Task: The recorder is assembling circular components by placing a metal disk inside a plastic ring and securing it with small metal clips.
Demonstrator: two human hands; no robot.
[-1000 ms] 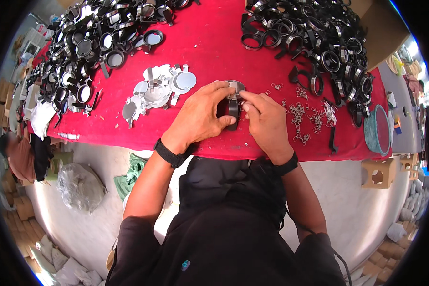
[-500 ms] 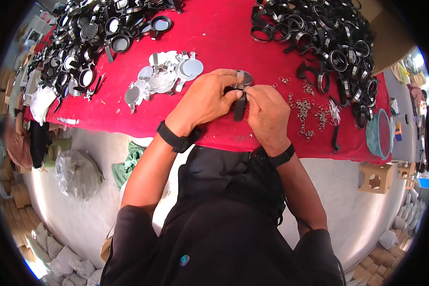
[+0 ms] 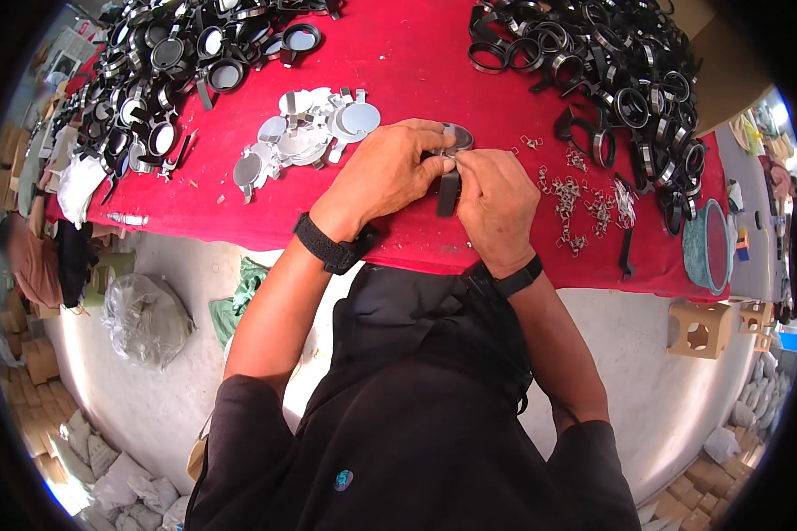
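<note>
2 hands meet over a red-covered table point(image 3: 398, 53), seen from the head camera looking straight down. Both are closed around 1 small round mirror with a black handle point(image 3: 449, 190): the left hand point(image 3: 390, 173) curls its fingers over the top of the disc, and the right hand point(image 3: 498, 203) pinches its rim from the other side, thumb and forefinger pressed close together. The disc itself point(image 3: 459, 137) peeks out just above the knuckles, while the black handle hangs down between the 2 palms (most of the piece is hidden by fingers). Each wrist wears a black band, the left point(image 3: 332, 246) broader than the right point(image 3: 515, 279). Just beyond the left hand lies a loose heap of silvery round discs point(image 3: 305, 137). Farther off past that hand, toward the far left corner, sits a big pile of finished black-framed mirrors point(image 3: 150, 80). Beside the right hand, nearly touching its outer edge, small metal clips point(image 3: 584, 199) are scattered over the cloth. Beyond the right hand, well apart, is a tangle of empty black rings point(image 3: 611, 71). Outward from the right hand, near the table's edge, stands a teal bowl point(image 3: 707, 248). Below the left forearm, on the floor, a clear plastic bag point(image 3: 146, 319) sits crumpled.
</note>
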